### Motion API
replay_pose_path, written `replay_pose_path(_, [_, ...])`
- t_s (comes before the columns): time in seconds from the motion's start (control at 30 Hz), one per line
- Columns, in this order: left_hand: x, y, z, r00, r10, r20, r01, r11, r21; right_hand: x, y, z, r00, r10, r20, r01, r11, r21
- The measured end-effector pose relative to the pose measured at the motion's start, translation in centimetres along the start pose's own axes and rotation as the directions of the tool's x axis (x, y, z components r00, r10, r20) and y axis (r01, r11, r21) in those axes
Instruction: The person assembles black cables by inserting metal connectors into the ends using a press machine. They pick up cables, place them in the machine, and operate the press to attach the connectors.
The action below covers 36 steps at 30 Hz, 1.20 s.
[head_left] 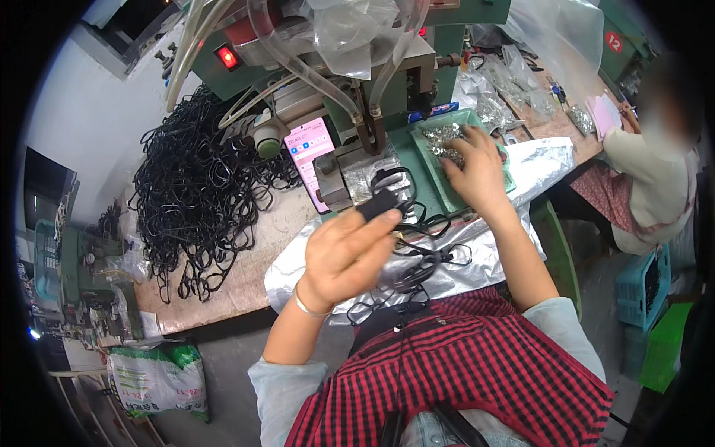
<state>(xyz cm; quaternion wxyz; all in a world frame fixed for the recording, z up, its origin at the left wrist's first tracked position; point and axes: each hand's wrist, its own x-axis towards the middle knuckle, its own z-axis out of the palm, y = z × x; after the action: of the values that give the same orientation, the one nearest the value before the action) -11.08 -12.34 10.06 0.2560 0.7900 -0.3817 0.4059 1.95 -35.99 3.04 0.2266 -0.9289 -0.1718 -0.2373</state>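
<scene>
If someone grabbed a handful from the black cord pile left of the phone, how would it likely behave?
The black cord pile would probably feel floppy, since its thin strands curl and droop loosely. A handful would likely drag neighbours along, as the loops look tangled together.

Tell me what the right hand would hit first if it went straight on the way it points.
Probably the small metal pieces in the green tray; whether the right hand touches them is unclear.
</scene>
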Motion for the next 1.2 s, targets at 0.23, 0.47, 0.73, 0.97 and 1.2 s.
replay_pose_path(0.23, [-0.2,-1.0,1.7,0.992,0.101,0.069,-0.109,0.986,0.125,-1.1,3.0,2.1,0.991,-0.009,-0.131,0.02,0.997,0.078])
replay_pose_path(0.47, [-2.1,0.2,2.3,0.998,-0.066,0.021,0.065,0.998,0.021,-0.2,3.2,2.6,0.984,0.005,-0.18,0.039,0.97,0.239])
replay_pose_path(0.73, [-8.7,-9.2,1.0,0.623,-0.6,-0.501,0.781,0.513,0.356,-1.5,2.0,1.1,0.973,0.227,-0.049,-0.162,0.811,0.562])
replay_pose_path(0.97, [-8.3,-13.7,1.5,0.532,-0.738,-0.415,0.844,0.5,0.194,-1.5,0.0,1.8,0.975,0.219,0.04,-0.191,0.735,0.651])
replay_pose_path(1.2, [-9.9,-14.1,0.3,0.468,-0.801,-0.374,0.861,0.509,-0.012,-1.4,0.2,1.4,0.959,0.269,0.094,-0.262,0.702,0.662])
